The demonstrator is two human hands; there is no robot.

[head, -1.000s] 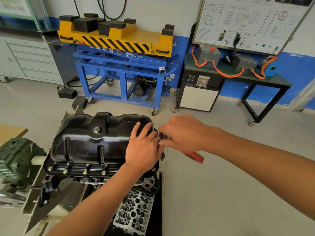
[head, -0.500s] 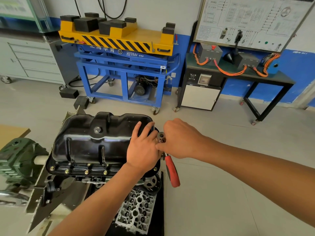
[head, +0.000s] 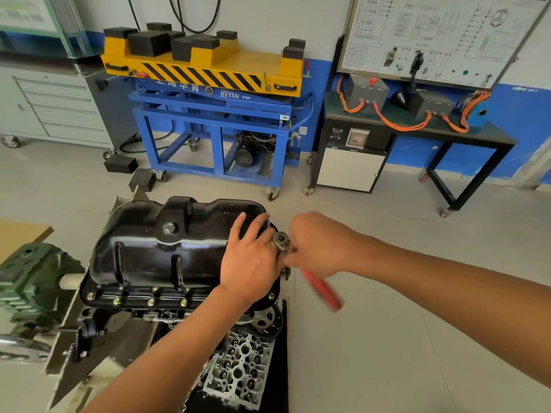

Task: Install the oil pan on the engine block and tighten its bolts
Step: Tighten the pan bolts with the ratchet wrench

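Note:
A glossy black oil pan sits upside-up on the engine block, which hangs in a stand. Several gold bolts line the pan's near flange. My left hand lies flat on the pan's right end, fingers spread. My right hand grips a ratchet wrench with a red handle. The ratchet's head sits at the pan's right edge, just beside my left hand. The bolt under the head is hidden.
A cylinder head lies on a black mat below the engine. A green gearbox of the stand is at the left. Behind stand a blue and yellow lift cart, a grey drawer cabinet and a training bench.
The ratchet's red handle swung from pointing right, down toward me, and now back out to the lower right. My left hand stayed on the pan.

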